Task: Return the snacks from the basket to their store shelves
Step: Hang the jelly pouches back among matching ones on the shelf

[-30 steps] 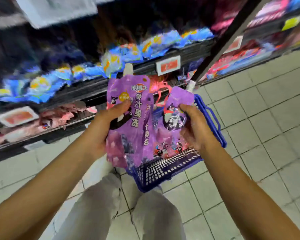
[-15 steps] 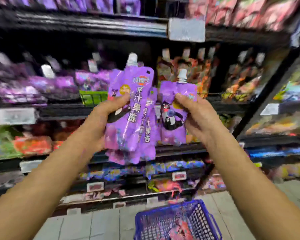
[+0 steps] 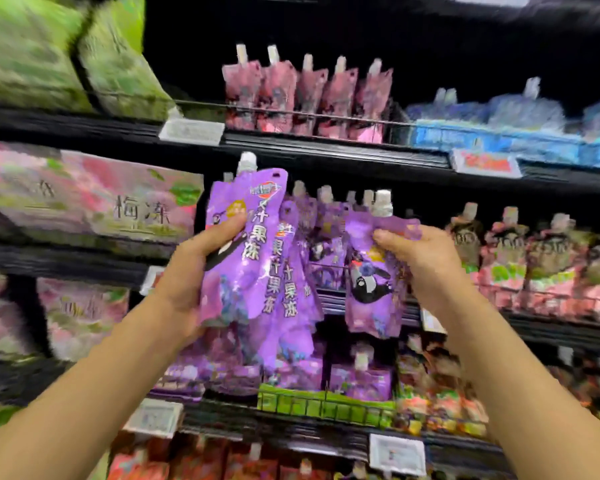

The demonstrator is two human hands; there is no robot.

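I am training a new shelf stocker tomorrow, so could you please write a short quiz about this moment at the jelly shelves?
1. True or false: the right hand holds a single purple pouch.
2. What does the left hand grip? A) a fanned bunch of purple pouches B) a green bag C) nothing
3. What colour are the spout caps on the held pouches?

Key:
1. True; it pinches the pouch near the top.
2. A.
3. White.
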